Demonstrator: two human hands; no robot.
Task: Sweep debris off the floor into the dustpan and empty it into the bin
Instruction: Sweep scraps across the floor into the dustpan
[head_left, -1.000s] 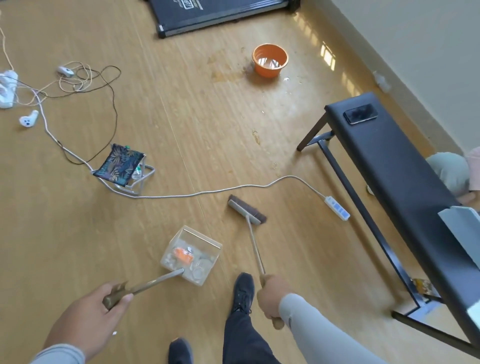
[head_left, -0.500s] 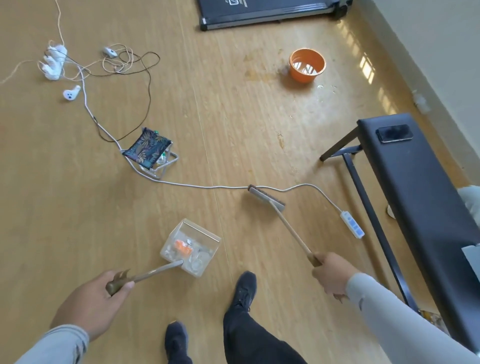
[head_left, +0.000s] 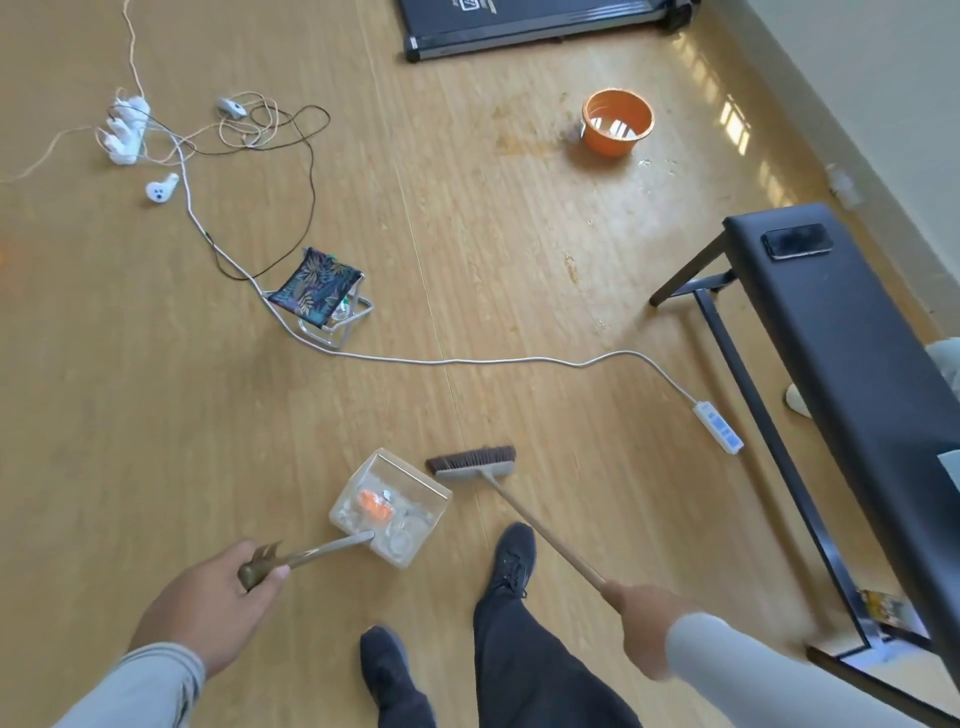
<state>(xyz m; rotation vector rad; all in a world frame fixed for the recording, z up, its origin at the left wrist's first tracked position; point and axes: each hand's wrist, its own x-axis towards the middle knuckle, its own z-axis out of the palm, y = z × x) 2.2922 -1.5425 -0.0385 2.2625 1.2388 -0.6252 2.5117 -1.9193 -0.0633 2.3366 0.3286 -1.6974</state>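
A clear plastic dustpan (head_left: 410, 486) rests on the wooden floor in front of my feet, with orange and pale scraps inside. My left hand (head_left: 208, 608) grips the end of its long handle. A broom (head_left: 472, 461) with dark bristles stands on the floor just right of the dustpan's open side. Its wooden stick runs down to my right hand (head_left: 649, 623), which grips the stick's end. An orange bin (head_left: 617, 122) sits far back on the floor, with small bits of debris (head_left: 657, 165) scattered near it.
A white cable (head_left: 467, 361) crosses the floor to a power strip (head_left: 719, 427). A small folding stool (head_left: 319, 291) stands at mid left, with tangled cords (head_left: 249, 130) behind it. A black bench (head_left: 852, 332) with a phone on it fills the right. A treadmill (head_left: 535, 26) lies at the back.
The broom head swept back from the white cable toward me and now sits beside the dustpan. My right hand moved with it. The dustpan and my left hand stayed in place.
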